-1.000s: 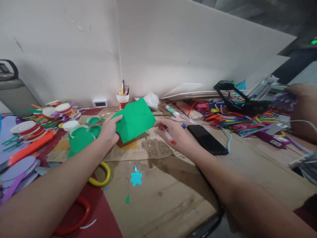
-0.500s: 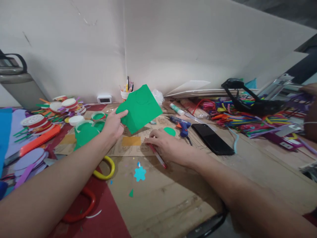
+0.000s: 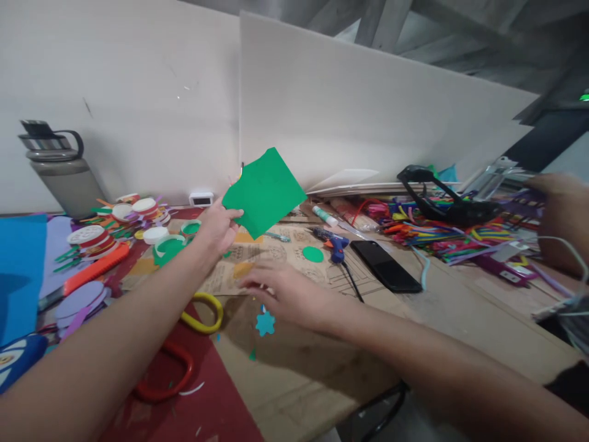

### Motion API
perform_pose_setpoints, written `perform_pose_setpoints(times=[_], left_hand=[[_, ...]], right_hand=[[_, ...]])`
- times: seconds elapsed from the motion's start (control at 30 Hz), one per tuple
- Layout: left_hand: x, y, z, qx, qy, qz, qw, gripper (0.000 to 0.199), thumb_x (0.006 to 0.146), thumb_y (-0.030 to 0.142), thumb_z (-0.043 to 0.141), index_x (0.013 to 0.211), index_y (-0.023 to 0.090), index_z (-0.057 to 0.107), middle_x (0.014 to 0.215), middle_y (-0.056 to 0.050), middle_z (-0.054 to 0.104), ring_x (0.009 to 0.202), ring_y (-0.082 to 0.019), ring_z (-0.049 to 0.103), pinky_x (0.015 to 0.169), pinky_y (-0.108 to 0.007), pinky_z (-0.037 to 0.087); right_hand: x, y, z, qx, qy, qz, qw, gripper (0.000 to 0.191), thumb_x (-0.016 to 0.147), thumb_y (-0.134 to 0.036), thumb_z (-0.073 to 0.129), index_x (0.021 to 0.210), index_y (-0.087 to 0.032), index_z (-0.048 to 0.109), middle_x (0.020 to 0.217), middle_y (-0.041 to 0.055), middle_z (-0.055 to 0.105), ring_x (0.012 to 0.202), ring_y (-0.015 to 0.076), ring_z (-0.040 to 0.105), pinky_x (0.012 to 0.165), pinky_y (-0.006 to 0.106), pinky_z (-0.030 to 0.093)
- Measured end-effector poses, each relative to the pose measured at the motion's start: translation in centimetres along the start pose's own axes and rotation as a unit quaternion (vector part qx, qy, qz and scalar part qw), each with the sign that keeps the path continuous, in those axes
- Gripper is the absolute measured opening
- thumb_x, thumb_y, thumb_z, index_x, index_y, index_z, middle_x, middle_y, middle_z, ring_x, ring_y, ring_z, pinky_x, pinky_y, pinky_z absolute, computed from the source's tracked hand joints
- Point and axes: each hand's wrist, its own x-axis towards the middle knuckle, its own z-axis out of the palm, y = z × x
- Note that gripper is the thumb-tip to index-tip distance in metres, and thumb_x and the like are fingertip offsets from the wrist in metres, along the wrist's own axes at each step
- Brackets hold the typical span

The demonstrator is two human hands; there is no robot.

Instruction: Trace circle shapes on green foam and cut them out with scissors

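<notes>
The green sheet (image 3: 269, 193) is held up beyond the right hand (image 3: 289, 293), longer edges slanted up rightward, its near-left edge pinched between thumb and fingers of the left hand (image 3: 215, 233). In the right hand, half open near the blue flower cutout (image 3: 265, 324), nothing is seen.

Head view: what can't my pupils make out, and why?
In the head view:
Dark stick: mostly hidden behind the green sheet.
Yellow loop: partly hidden by the left forearm.
Print on the brown paper: too small.
Another person's arm: blurred, cut off by the right edge.
</notes>
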Motion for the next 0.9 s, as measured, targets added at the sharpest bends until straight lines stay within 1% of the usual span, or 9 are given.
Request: perform_pose_setpoints(times=[0.07, 0.2, 0.3, 0.37, 0.47, 0.57, 0.73, 0.83, 0.9], left_hand=[[0.2, 1.5, 0.5, -0.006, -0.018, 0.022, 1.0, 0.069, 0.056, -0.007, 0.059, 0.116, 0.025, 0.062, 0.093, -0.001, 0.074, 0.102, -0.021, 0.066, 0.101, -0.04, 0.046], [0.6, 4.6, 0.9, -0.024, -0.051, 0.071, 0.996, 0.054, 0.058, -0.007, 0.062, 0.104, 0.021, 0.063, 0.088, -0.001, 0.073, 0.101, -0.022, 0.066, 0.098, -0.039, 0.049], [0.8, 6.5, 0.7, -0.028, -0.038, 0.094, 0.994, 0.044, 0.057, -0.006, 0.062, 0.091, 0.022, 0.06, 0.083, 0.001, 0.072, 0.097, -0.022, 0.067, 0.092, -0.039, 0.053], [0.6, 7.5, 0.6, -0.031, -0.027, 0.097, 0.994, 0.041, 0.057, -0.007, 0.06, 0.085, 0.023, 0.057, 0.083, 0.002, 0.071, 0.096, -0.022, 0.067, 0.089, -0.039, 0.055], [0.2, 8.8, 0.9, -0.032, -0.027, 0.1, 0.994, 0.039, 0.058, -0.006, 0.057, 0.084, 0.023, 0.056, 0.087, 0.001, 0.07, 0.098, -0.022, 0.067, 0.086, -0.04, 0.057], [-0.2, 9.9, 1.4, -0.033, -0.025, 0.128, 0.991, 0.037, 0.059, -0.006, 0.057, 0.083, 0.022, 0.055, 0.089, 0.001, 0.071, 0.098, -0.022, 0.067, 0.085, -0.039, 0.057], [-0.6, 11.3, 2.1, -0.024, 0.021, 0.158, 0.987, 0.035, 0.063, -0.004, 0.054, 0.086, 0.022, 0.053, 0.086, 0.0, 0.071, 0.094, -0.02, 0.068, 0.086, -0.038, 0.057], [-0.5, 11.5, 2.0, -0.024, 0.022, 0.17, 0.985, 0.036, 0.065, -0.002, 0.054, 0.091, 0.024, 0.054, 0.086, 0.0, 0.072, 0.095, -0.019, 0.068, 0.089, -0.037, 0.056], [-0.5, 11.8, 1.9, -0.036, 0.015, 0.188, 0.981, 0.038, 0.066, -0.002, 0.055, 0.092, 0.025, 0.055, 0.086, 0.001, 0.072, 0.097, -0.019, 0.067, 0.091, -0.037, 0.054]], right_hand=[[1.3, -2.1, 1.1, -0.016, -0.051, -0.013, 0.998, 0.017, 0.093, -0.018, 0.05, 0.103, -0.016, 0.065, 0.099, 0.0072, 0.065, 0.094, 0.0169, 0.059, 0.084, 0.03, 0.047], [4.0, -4.9, 4.1, -0.134, -0.102, 0.029, 0.985, 0.025, 0.09, -0.031, 0.053, 0.102, -0.011, 0.063, 0.098, 0.0141, 0.064, 0.089, 0.0241, 0.059, 0.074, 0.036, 0.051], [5.6, -5.0, 6.5, -0.213, -0.128, 0.06, 0.967, 0.028, 0.085, -0.028, 0.058, 0.104, -0.009, 0.062, 0.1, 0.0186, 0.062, 0.093, 0.0291, 0.059, 0.069, 0.039, 0.052], [6.3, -4.5, 7.6, -0.256, -0.121, 0.052, 0.958, 0.027, 0.086, -0.027, 0.056, 0.105, -0.009, 0.061, 0.099, 0.0189, 0.062, 0.095, 0.0291, 0.058, 0.074, 0.04, 0.052], [6.7, -4.1, 8.1, -0.289, -0.123, 0.029, 0.949, 0.022, 0.087, -0.026, 0.054, 0.099, -0.009, 0.062, 0.096, 0.0186, 0.063, 0.095, 0.0301, 0.057, 0.077, 0.043, 0.051], [6.4, -4.8, 8.0, -0.31, -0.117, 0.023, 0.943, 0.021, 0.087, -0.027, 0.052, 0.094, -0.01, 0.062, 0.095, 0.0181, 0.063, 0.097, 0.0316, 0.056, 0.083, 0.048, 0.048], [5.8, -6.6, 8.7, -0.275, -0.109, 0.04, 0.954, 0.026, 0.088, -0.025, 0.051, 0.109, -0.011, 0.056, 0.102, 0.0159, 0.061, 0.093, 0.0283, 0.058, 0.076, 0.043, 0.052], [6.2, -7.4, 8.8, -0.272, -0.144, 0.042, 0.951, 0.031, 0.086, -0.019, 0.053, 0.115, -0.009, 0.053, 0.1, 0.0155, 0.062, 0.091, 0.0285, 0.061, 0.071, 0.042, 0.054], [6.9, -7.8, 8.3, -0.261, -0.19, 0.056, 0.945, 0.036, 0.081, -0.017, 0.057, 0.116, -0.008, 0.052, 0.098, 0.0155, 0.064, 0.089, 0.0279, 0.063, 0.068, 0.039, 0.055]])
